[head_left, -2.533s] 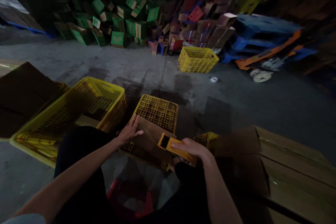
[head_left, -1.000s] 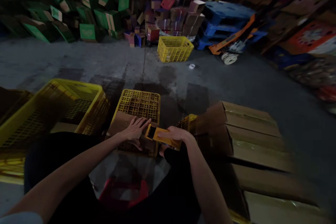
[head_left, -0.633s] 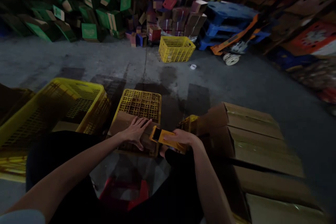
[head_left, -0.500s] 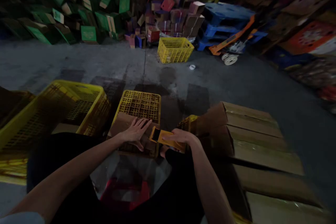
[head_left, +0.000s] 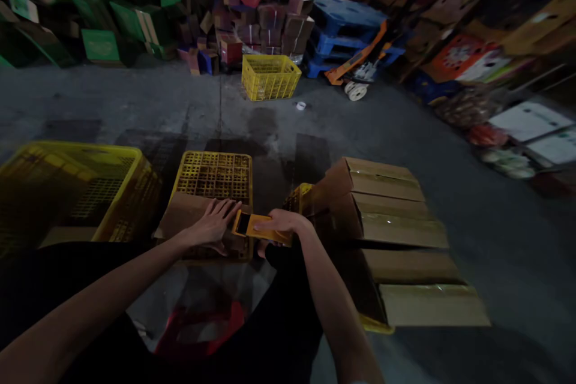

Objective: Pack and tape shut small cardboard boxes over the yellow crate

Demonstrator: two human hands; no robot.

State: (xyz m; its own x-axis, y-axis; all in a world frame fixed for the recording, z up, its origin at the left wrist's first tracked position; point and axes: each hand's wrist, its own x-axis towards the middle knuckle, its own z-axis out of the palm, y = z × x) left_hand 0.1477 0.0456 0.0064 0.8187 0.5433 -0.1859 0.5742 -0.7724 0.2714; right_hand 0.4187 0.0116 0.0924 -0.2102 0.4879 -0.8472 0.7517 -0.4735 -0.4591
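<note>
Pressed flat on a piece of brown cardboard (head_left: 183,211), my left hand (head_left: 211,228) has its fingers stretched out. The cardboard lies across the top of an upturned yellow plastic crate (head_left: 216,169). My right hand (head_left: 283,223) is closed around an orange tape dispenser (head_left: 261,227) with a black part at its front end. That front end sits at the cardboard's right side, just beside my left fingertips; whether it touches the cardboard I cannot tell.
Cardboard boxes (head_left: 396,223) stand in a row on my right. A large yellow crate (head_left: 128,192) is on my left. A red stool (head_left: 198,327) shows between my legs. Ahead are another yellow crate (head_left: 270,81), a pallet jack (head_left: 360,60), blue pallets (head_left: 346,18) and piled green boxes (head_left: 99,46).
The view has turned to the right, so the scene sits further left and white boxes show at the far right. Both hands keep about the same place on the cardboard.
</note>
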